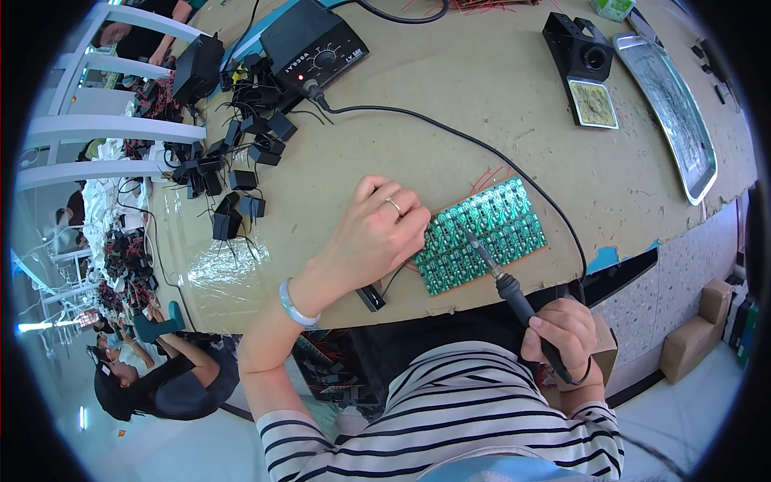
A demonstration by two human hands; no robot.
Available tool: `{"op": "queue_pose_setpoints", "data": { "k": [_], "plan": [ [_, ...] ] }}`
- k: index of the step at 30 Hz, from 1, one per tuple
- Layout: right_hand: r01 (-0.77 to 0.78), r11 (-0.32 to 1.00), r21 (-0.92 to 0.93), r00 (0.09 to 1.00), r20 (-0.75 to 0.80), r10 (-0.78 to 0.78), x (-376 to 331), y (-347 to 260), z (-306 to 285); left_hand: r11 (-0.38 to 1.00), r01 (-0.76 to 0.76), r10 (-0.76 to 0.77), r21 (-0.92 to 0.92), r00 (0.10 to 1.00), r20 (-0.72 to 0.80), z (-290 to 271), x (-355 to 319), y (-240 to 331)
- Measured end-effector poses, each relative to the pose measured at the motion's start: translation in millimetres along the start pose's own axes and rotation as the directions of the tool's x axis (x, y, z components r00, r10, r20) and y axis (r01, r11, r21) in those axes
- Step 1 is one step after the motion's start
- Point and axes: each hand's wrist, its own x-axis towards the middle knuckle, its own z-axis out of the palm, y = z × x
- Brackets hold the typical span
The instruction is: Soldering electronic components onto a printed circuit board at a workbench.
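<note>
A green circuit board panel (490, 233) with red wire leads lies near the front edge of the brown workbench (482, 96). My left hand (373, 237) rests on the panel's left end, fingers curled, a ring on one finger and a pale bangle on the wrist. A small black component (371, 297) with thin wires lies just under that wrist. My right hand (562, 333) grips the black handle of a soldering iron (502, 277), whose tip touches the middle of the panel.
The iron's black cable runs back to a black soldering station (313, 48). A pile of black components with wires (241, 153) lies at the left. An iron stand with sponge (585, 68) and a metal tray (671, 104) sit at the right. Other people work at the far left.
</note>
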Motion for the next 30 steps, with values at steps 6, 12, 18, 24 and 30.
{"op": "queue_pose_setpoints", "data": {
  "k": [6, 12, 18, 24, 30],
  "plan": [
    [0.01, 1.0, -0.001, 1.0, -0.015, -0.01, -1.1, -0.3, -0.1, 0.997, 0.046, -0.046, -0.062, 0.999, -0.002, -1.0, -3.3, -2.2],
    [0.014, 1.0, -0.005, 1.0, -0.021, -0.014, -1.5, 1.1, -1.7, 0.935, 0.235, -0.274, -0.264, 0.954, -0.121, -21.8, -1.6, 8.5],
    [-0.017, 1.0, 0.0, 1.0, -0.022, 0.017, -1.0, 1.1, -2.2, 0.907, 0.262, -0.318, -0.329, 0.939, -0.13, -35.3, -37.5, 0.3],
    [-0.006, 1.0, -0.002, 1.0, -0.001, 0.006, 0.1, 0.1, -0.5, 0.864, 0.249, -0.327, -0.437, 0.939, -0.111, -20.6, -40.0, 1.6],
    [-0.027, 0.999, 0.033, 1.0, 0.002, 0.027, -8.9, 0.0, -0.9, 0.964, 0.058, -0.07, -0.261, 0.997, -0.033, -10.9, -13.3, 13.7]
  ]
}}
